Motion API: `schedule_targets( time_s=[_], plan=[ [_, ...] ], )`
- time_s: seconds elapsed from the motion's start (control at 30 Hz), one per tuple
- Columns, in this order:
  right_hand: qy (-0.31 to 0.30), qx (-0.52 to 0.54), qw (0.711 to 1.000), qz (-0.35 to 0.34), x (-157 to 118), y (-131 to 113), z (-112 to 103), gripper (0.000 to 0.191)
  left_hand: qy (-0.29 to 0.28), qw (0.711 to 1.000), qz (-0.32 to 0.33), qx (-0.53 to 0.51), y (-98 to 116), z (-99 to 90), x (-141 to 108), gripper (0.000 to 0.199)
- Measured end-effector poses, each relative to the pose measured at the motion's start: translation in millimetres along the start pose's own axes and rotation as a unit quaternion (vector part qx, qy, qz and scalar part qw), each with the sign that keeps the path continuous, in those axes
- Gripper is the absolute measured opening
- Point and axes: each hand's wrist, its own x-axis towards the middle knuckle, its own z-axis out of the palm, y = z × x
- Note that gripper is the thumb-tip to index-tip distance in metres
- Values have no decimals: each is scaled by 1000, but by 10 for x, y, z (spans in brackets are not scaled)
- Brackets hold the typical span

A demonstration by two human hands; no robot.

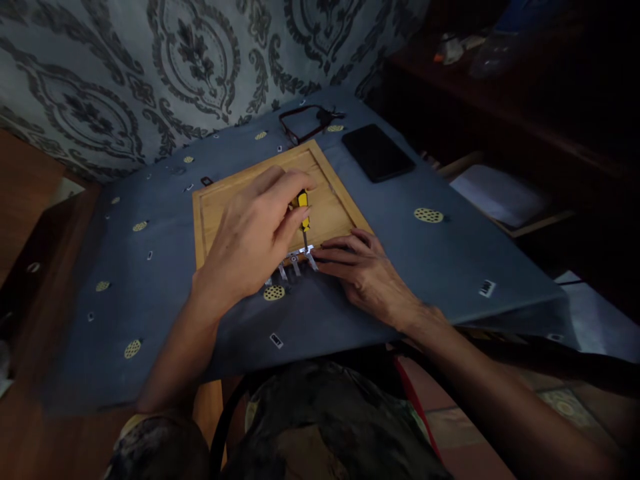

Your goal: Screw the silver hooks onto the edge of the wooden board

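My left hand (255,230) is closed round the yellow-and-black handle of a screwdriver (303,212), held upright. The screwdriver's tip meets a metal hook strip (294,259) with several hooks hanging over the near edge of a framed wooden board (333,200). At the right end of the strip, the thumb and forefinger of my right hand (367,273) hold the metal, while its other fingers lie on the board's corner. The screw head under the tip is too small to make out. Part of the board is hidden behind my left hand.
A blue patterned cloth (430,260) covers the table. Behind the board lie glasses (305,123), and a black phone (377,152) is to its right. A small dark tab (207,181) shows at the board's far left corner. Patterned fabric (200,60) rises behind the table.
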Motion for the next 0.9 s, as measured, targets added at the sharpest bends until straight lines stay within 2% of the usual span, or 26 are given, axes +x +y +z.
schedule_targets(
  time_s=[0.27,0.47,0.67,0.8,0.9],
  plan=[
    [8,-3,1000,1,6,2,22,44,47,999,-22,12,29,98,18,10],
    [6,2,1000,4,7,-6,8,43,21,1000,-7,-22,22,8,9,27],
    [6,-10,1000,-4,0,4,17,42,3,1000,-13,-7,25,47,17,17],
    [13,-10,1000,-4,0,6,31,42,20,1000,-17,1,32,72,20,17],
    [11,-7,1000,-2,-2,6,30,42,7,1000,-17,-14,26,37,16,19]
  ],
)
